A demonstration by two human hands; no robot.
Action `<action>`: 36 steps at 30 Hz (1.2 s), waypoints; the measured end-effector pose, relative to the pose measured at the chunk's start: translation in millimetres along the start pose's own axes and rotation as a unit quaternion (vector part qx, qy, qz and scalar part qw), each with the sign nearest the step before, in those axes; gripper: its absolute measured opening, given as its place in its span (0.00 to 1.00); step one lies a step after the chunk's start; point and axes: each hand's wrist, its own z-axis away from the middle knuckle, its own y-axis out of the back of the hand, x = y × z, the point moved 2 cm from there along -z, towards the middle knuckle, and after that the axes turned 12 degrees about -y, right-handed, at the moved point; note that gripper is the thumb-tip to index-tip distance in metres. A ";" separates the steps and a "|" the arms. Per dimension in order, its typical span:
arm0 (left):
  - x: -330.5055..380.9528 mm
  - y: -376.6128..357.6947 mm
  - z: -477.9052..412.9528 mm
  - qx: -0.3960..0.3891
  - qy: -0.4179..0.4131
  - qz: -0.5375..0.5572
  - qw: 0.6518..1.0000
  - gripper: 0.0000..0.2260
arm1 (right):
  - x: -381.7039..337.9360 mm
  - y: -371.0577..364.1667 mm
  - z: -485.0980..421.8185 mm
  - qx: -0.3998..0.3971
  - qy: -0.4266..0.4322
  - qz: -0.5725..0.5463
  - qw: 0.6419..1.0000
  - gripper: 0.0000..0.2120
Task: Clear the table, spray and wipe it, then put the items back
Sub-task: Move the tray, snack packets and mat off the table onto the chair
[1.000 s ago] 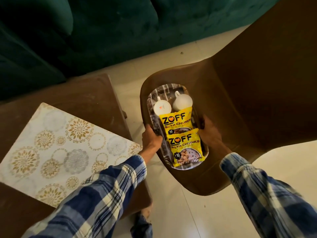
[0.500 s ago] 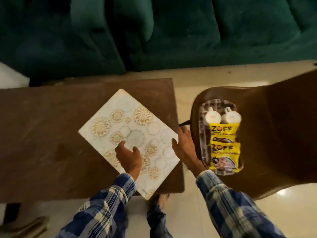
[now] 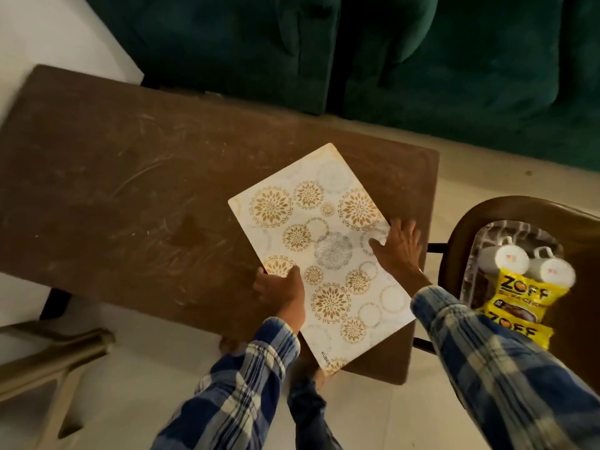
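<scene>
Head view: patterned placemat (image 3: 324, 254) lies on the R half of the brown counter (image 3: 130, 177), long axis approx 11 to 5 o'clock, near corner poking past the counter's near edge. Left hand (image 3: 282, 287) sits at the mat's 8 o'clock long edge, thumb on top and fingers (image 3: 259, 282) curled under, so it pinches that edge. Right hand (image 3: 397, 248) is at the 3 o'clock long edge, fingers (image 3: 409, 227) spread and flat, palm pressing the mat, nothing gripped. Both hands touch the mat on opposite long edges; left already has the hold.

At 3 o'clock of the counter, a chair (image 3: 454, 241) carries the tray (image 3: 477, 251) w/ two white mugs (image 3: 505, 259) and yellow snack packets (image 3: 519, 297). Green sofa (image 3: 454, 60) at 12.

Judgement: clearing step, mat looks like the last item on the counter. Lift likely goes toward 3 o'clock, so the right hand needs to curl under its edge first. Counter shows streaks, not yet wiped.
</scene>
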 end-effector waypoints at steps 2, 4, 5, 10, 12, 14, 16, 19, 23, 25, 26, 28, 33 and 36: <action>-1.0 5.0 -4.8 0.008 0.014 0.043 0.999 0.37 | -0.1 2.4 -3.7 -0.004 -0.003 0.008 1.000 0.31; -5.4 11.1 -11.4 -0.001 0.008 0.104 0.995 0.28 | -1.3 5.0 -6.3 -0.020 -0.016 -0.001 1.000 0.31; -7.6 14.8 -13.9 -0.012 0.001 0.130 0.991 0.22 | -2.4 6.0 -5.8 -0.033 -0.027 -0.010 0.999 0.30; -0.5 38.6 -23.2 -0.066 -0.064 0.158 0.983 0.11 | -2.7 9.6 3.9 -0.100 -0.064 -0.151 0.981 0.13; 9.0 47.7 -22.0 -0.089 -0.090 0.158 0.979 0.11 | 2.0 14.1 11.5 -0.130 -0.077 -0.231 0.961 0.11; 22.2 55.6 -16.7 -0.110 -0.112 0.147 0.977 0.11 | 10.3 20.4 19.6 -0.144 -0.084 -0.276 0.946 0.13; 38.2 58.4 -8.1 -0.132 -0.135 0.137 0.972 0.11 | 23.8 27.3 26.4 -0.151 -0.093 -0.343 0.922 0.19; 65.7 54.3 11.6 -0.166 -0.162 0.115 0.966 0.12 | 54.2 51.3 45.0 -0.133 -0.104 -0.418 0.893 0.20; 98.9 18.7 62.9 -0.240 -0.202 0.088 0.945 0.13 | 124.0 93.2 62.6 -0.082 -0.129 -0.478 0.865 0.15; 109.4 -8.6 91.8 -0.268 -0.221 0.072 0.935 0.14 | 160.8 115.4 67.4 -0.054 -0.133 -0.494 0.858 0.18; 113.2 -27.3 110.2 -0.287 -0.228 0.066 0.928 0.14 | 183.9 128.1 69.5 -0.042 -0.135 -0.500 0.854 0.21; 114.4 -65.2 139.8 -0.319 -0.227 0.054 0.919 0.16 | 228.7 146.0 68.5 -0.022 -0.149 -0.506 0.849 0.21; 101.1 -159.2 197.3 -0.395 -0.182 0.050 0.899 0.18 | 330.6 162.2 47.9 -0.009 -0.217 -0.496 0.841 0.12; 86.9 -197.6 223.7 -0.408 -0.157 0.034 0.899 0.22 | 372.3 154.5 33.3 -0.001 -0.249 -0.486 0.838 0.11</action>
